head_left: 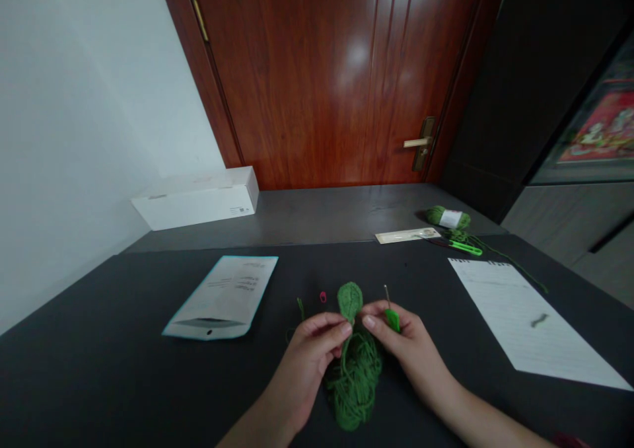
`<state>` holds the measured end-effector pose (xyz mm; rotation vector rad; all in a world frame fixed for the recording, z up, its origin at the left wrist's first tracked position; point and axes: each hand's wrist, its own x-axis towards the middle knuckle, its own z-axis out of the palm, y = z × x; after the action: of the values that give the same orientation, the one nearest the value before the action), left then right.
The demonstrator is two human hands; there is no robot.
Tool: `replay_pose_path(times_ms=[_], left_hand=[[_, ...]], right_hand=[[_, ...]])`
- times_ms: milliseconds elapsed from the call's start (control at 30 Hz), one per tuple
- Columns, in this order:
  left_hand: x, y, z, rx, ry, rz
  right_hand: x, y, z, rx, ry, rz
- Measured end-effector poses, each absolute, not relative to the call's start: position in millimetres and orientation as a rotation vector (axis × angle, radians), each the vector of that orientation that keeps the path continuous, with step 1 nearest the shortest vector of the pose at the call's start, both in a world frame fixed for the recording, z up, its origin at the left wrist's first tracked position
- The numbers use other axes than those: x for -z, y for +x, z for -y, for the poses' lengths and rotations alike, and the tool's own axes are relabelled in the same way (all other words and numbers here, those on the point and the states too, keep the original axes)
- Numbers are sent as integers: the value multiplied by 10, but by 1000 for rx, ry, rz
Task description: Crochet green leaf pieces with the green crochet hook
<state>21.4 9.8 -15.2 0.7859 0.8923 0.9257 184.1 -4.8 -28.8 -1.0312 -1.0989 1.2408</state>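
Observation:
My left hand (319, 339) is closed, pinching the lower end of a small leaf-shaped green crochet piece (349, 298). My right hand (403, 334) is closed around the green handle of a crochet hook (393, 320), whose thin metal shaft points up. The thumb and forefinger of that hand come close to the crochet piece's right side; whether they touch it I cannot tell. Below and between both hands lies a loose skein of green yarn (354, 388), with a strand running up towards the left fingers. A small pink stitch marker (323, 297) lies just beyond the left hand.
At left lies a white pouch (232, 293) with a blue edge. Behind it stands a long white box (198, 200). On the right are a lined sheet of paper (525, 322), a ruler-like strip (409, 235), a bright green tool (465, 247) and another yarn skein (436, 215).

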Motion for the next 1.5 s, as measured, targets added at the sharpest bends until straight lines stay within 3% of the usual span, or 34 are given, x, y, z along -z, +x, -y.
replay_pose_path(times_ms=[1067,1500], left_hand=[[114,231,-91,-937,781,-899],[26,255,-55,-896,1119,-1064]], right_hand=[[289,1801,45,-1245,-1001,1142],[239,1884,51,-1167,-1035,952]])
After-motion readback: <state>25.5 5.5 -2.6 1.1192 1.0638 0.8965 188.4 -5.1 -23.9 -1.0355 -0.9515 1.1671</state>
